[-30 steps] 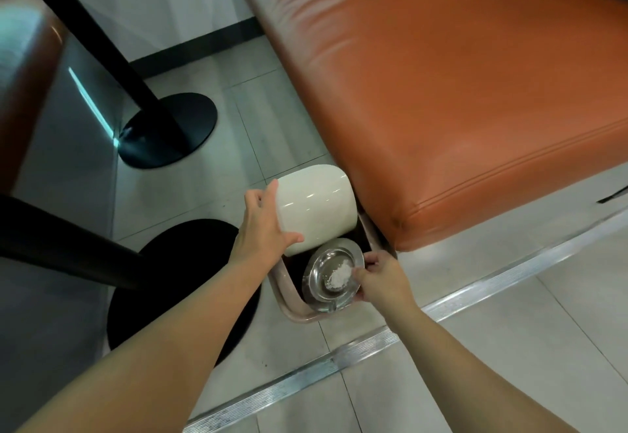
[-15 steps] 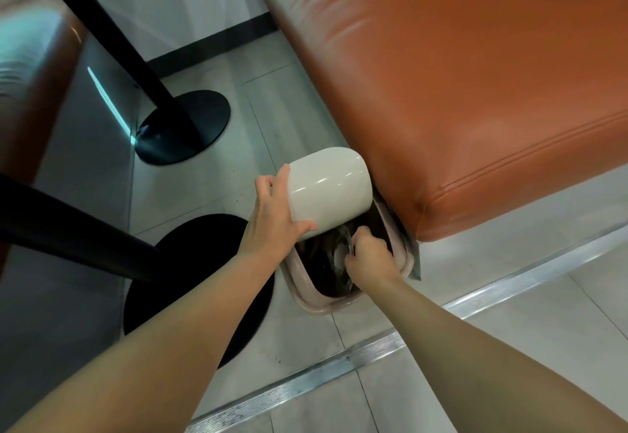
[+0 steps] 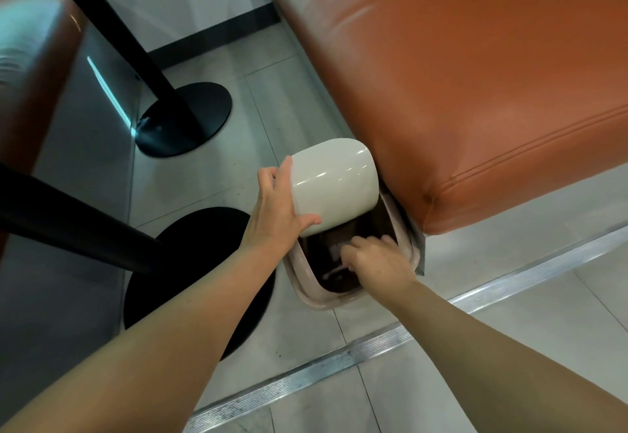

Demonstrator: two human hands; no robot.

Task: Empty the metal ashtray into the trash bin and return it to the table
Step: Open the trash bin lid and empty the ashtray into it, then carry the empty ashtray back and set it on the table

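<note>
A small beige trash bin [image 3: 307,288] stands on the floor against the corner of an orange bench. My left hand [image 3: 277,213] grips its cream lid [image 3: 334,182] and holds it raised. My right hand [image 3: 375,262] reaches into the dark opening, closed on the metal ashtray [image 3: 334,271]. The ashtray is tipped on edge and blurred; only a thin silvery rim shows beside my fingers. Its contents are hidden.
The orange leather bench [image 3: 475,85] overhangs the bin on the right. Two black table poles with round bases [image 3: 185,119] [image 3: 190,262] stand on the left. A metal floor strip [image 3: 339,361] runs diagonally in front of the bin. A table edge [image 3: 37,68] is at far left.
The ashtray lay flat over the opening with white ash showing. My right hand has since turned it on edge and dipped it deeper into the bin. My left hand kept the lid up.
</note>
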